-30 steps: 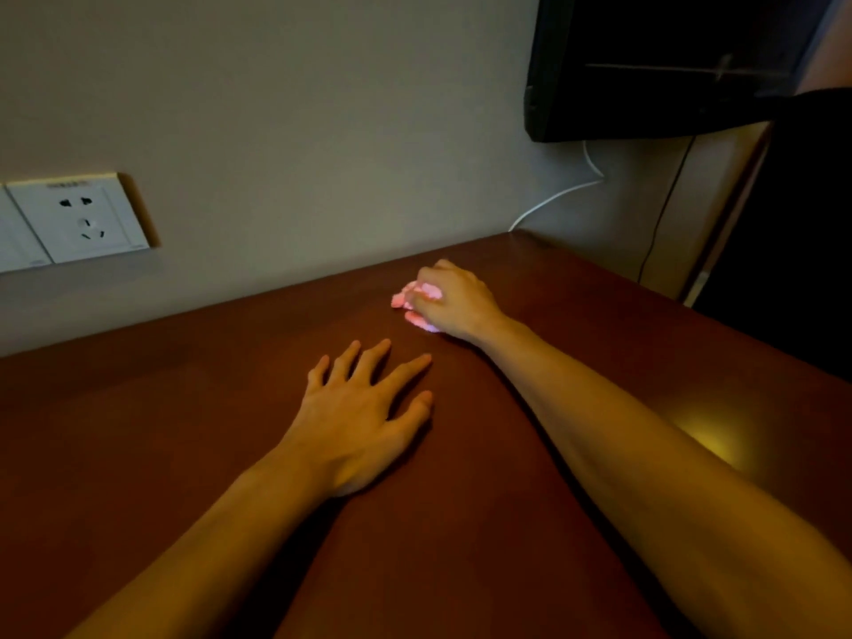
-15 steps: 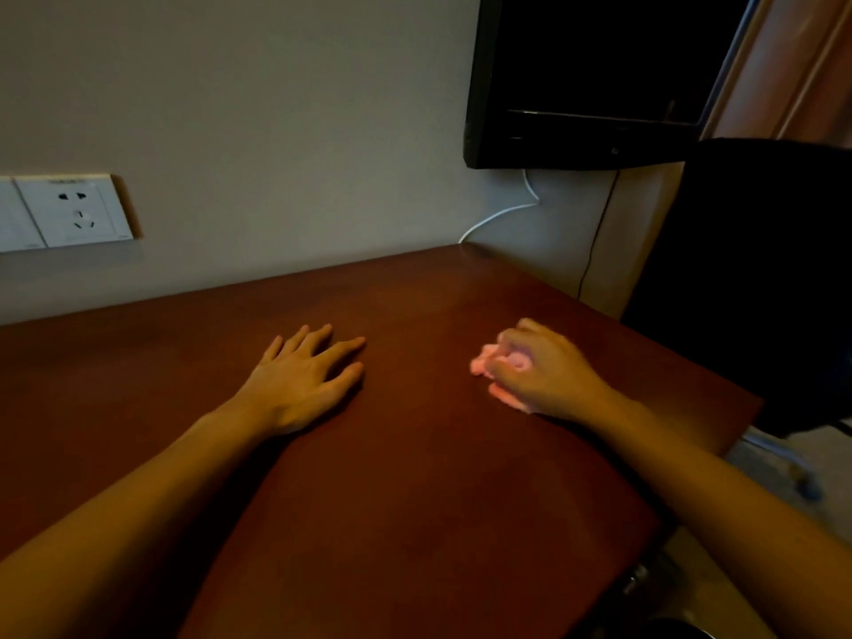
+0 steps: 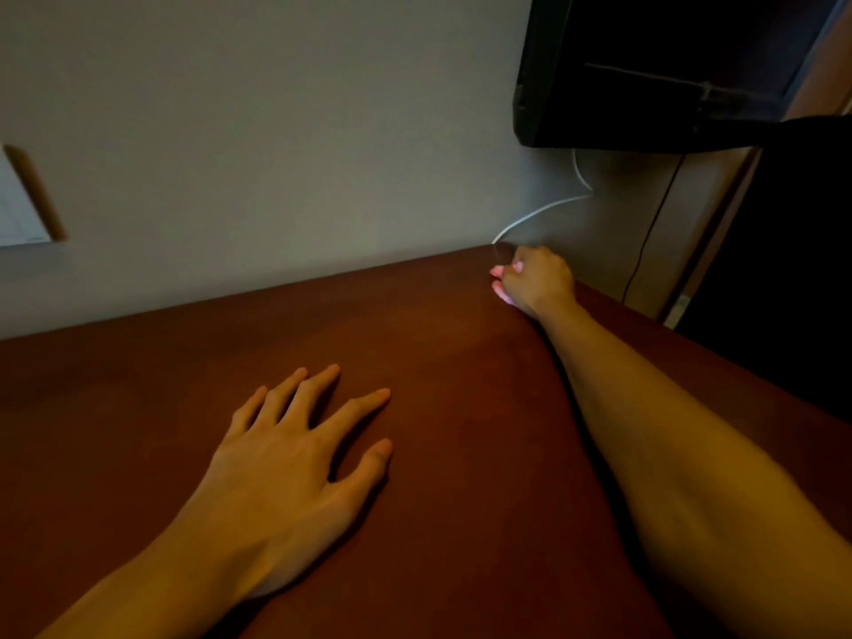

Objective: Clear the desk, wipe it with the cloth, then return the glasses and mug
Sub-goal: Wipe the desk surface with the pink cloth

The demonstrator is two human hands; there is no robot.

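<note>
Cloth [image 3: 500, 288] bunched pink in our right hand [image 3: 537, 281], fist pressing desk [image 3: 438, 454] | our left hand [image 3: 286, 463] flat beside, fingers spread | no legible writing.

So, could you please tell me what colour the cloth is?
Pink; the cloth peeks from the right hand in the head view.
</note>
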